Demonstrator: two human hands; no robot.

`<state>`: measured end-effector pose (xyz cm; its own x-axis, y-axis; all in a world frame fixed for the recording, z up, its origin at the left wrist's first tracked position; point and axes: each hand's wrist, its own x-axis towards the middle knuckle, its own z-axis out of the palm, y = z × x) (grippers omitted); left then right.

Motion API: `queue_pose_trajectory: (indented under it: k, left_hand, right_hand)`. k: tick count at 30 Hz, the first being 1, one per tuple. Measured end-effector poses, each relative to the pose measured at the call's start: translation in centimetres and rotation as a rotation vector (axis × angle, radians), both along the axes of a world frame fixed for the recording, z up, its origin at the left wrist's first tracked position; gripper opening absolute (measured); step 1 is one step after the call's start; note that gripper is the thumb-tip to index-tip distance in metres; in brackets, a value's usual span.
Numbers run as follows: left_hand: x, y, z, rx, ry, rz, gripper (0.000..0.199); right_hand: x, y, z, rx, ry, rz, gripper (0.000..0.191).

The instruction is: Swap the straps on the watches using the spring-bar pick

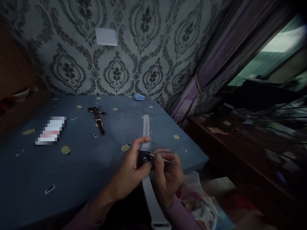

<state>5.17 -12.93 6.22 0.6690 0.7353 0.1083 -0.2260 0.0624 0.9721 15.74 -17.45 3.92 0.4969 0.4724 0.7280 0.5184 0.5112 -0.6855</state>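
My left hand (130,169) is closed around a smartwatch (144,156) with a dark, square, glossy case. One half of its white strap (146,124) points away over the table, and the other half hangs towards me below the hands. Between the thumb and fingers of my right hand (168,175) is a thin, pale, pointed tool (165,159), whose exact kind I cannot make out. Its tip meets or lies just over the right edge of the watch case. Part of the case is covered by my left thumb.
Brown-strapped wristwatches (97,118) lie left of centre on the blue patterned tablecloth (96,169). Further left is a pixelated white item (51,131). A crumpled blue cloth (139,97) sits near the wall. Plastic bags (201,198) and a cluttered dark desk (216,143) stand at right.
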Motion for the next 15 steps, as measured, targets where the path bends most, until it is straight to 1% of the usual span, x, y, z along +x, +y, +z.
queue_pose_trajectory:
  k: [8, 15]
  left_hand:
    - [-0.08, 0.14, -0.15, 0.006, 0.015, 0.009, 0.053]
    - [-0.27, 0.32, -0.78, 0.021, 0.033, 0.035, 0.055]
  right_hand:
    - [0.07, 0.09, -0.21, -0.038, -0.005, 0.003, 0.015]
    - [0.00, 0.24, -0.14, -0.091, 0.001, -0.018, 0.015]
